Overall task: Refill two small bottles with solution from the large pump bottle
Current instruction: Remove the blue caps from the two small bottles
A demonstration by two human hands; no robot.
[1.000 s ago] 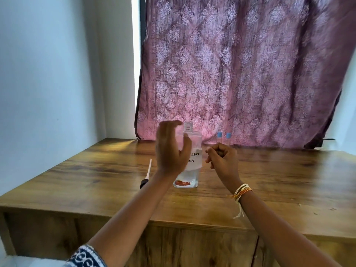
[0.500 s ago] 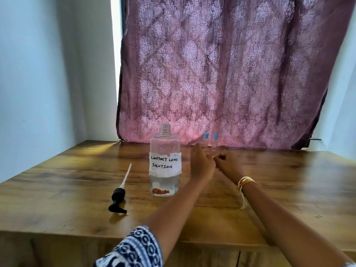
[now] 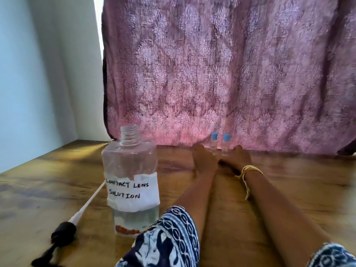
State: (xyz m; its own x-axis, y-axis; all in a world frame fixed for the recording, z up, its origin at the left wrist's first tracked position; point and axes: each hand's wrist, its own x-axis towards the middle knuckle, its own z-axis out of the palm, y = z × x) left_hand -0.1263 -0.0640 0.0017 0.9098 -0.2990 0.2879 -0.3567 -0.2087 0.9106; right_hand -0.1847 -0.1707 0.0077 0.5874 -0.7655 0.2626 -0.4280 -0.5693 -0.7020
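Observation:
The large clear bottle (image 3: 133, 182), labelled "contact lens solution", stands uncapped at the near left with a little liquid at its bottom. Its black pump head with the white tube (image 3: 65, 228) lies on the table to its left. Two small bottles with blue caps, one on the left (image 3: 214, 142) and one on the right (image 3: 226, 143), stand upright at the back by the curtain. My left hand (image 3: 204, 160) and my right hand (image 3: 238, 158) are stretched out to their bases, one at each bottle. Both hands cover the bottles' lower halves and hide my fingers.
A wooden table (image 3: 289, 189) carries everything. A purple patterned curtain (image 3: 221, 74) hangs right behind the small bottles. A pale wall (image 3: 38, 74) closes the left side. A yellow thread bracelet (image 3: 248, 170) sits on my right wrist.
My left hand left the large bottle and both hands moved forward to the two small bottles. The camera came lower and closer to the table.

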